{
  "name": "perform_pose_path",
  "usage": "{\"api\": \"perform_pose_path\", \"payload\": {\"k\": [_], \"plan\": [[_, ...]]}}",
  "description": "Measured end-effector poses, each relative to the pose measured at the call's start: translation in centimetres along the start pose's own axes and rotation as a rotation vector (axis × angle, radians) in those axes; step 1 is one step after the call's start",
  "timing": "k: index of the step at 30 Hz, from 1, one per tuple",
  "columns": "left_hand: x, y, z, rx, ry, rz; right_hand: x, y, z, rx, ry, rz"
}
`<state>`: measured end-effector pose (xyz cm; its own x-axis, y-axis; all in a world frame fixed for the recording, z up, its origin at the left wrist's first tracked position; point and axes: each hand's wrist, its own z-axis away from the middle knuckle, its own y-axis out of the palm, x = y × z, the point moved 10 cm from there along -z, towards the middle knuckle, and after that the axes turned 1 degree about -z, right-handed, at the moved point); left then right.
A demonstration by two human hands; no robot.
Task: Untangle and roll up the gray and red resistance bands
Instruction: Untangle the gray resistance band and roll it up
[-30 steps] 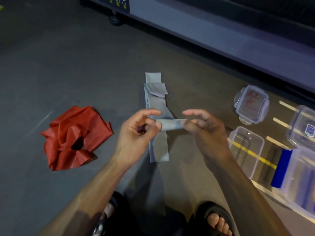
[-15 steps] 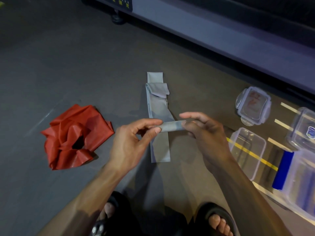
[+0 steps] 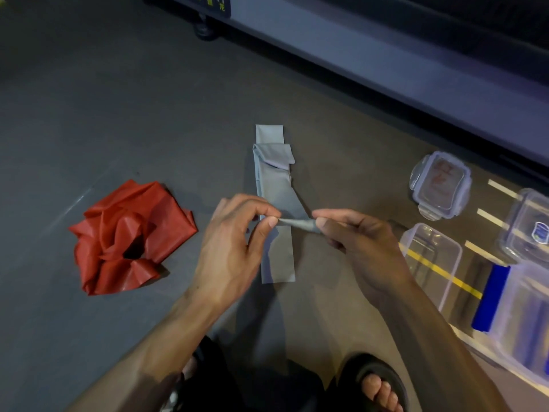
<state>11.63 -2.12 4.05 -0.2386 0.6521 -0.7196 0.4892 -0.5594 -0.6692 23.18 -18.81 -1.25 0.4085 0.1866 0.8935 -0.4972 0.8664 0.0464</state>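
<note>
Rightward on the floor (image 3: pixel 104 99) stood several clear plastic containers. A lidded box (image 3: pixel 440 184) with snap clips showed a reddish shape through its lid; what it was could not be told. Nearer, an open tub (image 3: pixel 430 257) looked see-through to the yellow floor line beneath it. A second lidded box (image 3: pixel 527 226) carried a small blue label. A large bin (image 3: pixel 525 319) at the frame edge had a blue panel on its near end; its contents were blurred.

Gray band (image 3: pixel 274 185): thin, matte, flat strip, laid straight away from the person, its far end folded back on itself in a short flap. Near end lay flat on the floor below the hands. A narrow, tightly rolled or twisted section of it spanned between the two hands, raised off the floor.

Left hand (image 3: pixel 234 248): thumb and forefinger pinched the left tip of that rolled section, other fingers loosely curled. Right hand (image 3: pixel 359 242): fingers curled round the right end, thumb on top. Hands close together, rolled section taut between them.

Red band (image 3: pixel 130 236): glossy, crumpled in a loose heap with a dark hollow at its middle, on the floor well left of the left hand, touched by neither hand.

Sandalled foot (image 3: pixel 377 385) showed at bottom edge.
</note>
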Motion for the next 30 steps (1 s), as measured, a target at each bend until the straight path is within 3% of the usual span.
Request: {"api": "perform_pose_path", "payload": {"k": [6,10,15,21,27,30], "plan": [[-0.5,-0.3,-0.3,0.036,0.021,0.047,1.1,0.2,0.6,0.114,-0.042,0.031],[-0.5,-0.3,-0.5,0.060,0.020,0.070,2.4,0.1,0.9,0.104,-0.178,0.222],[-0.3,0.2,-0.1,0.096,0.027,0.091,2.8,-0.5,0.5,0.087,-0.195,0.284],[0.1,1.1,0.4,0.140,0.008,0.228,2.0,-0.6,-0.3,0.144,-0.087,0.307],[0.2,1.6,0.7,0.153,0.003,0.240,0.2,-0.1,-0.9,0.257,0.175,0.335],[0.1,1.7,0.9,0.135,0.008,0.205,-0.7,-0.2,-0.9,0.226,0.278,0.286]]}}
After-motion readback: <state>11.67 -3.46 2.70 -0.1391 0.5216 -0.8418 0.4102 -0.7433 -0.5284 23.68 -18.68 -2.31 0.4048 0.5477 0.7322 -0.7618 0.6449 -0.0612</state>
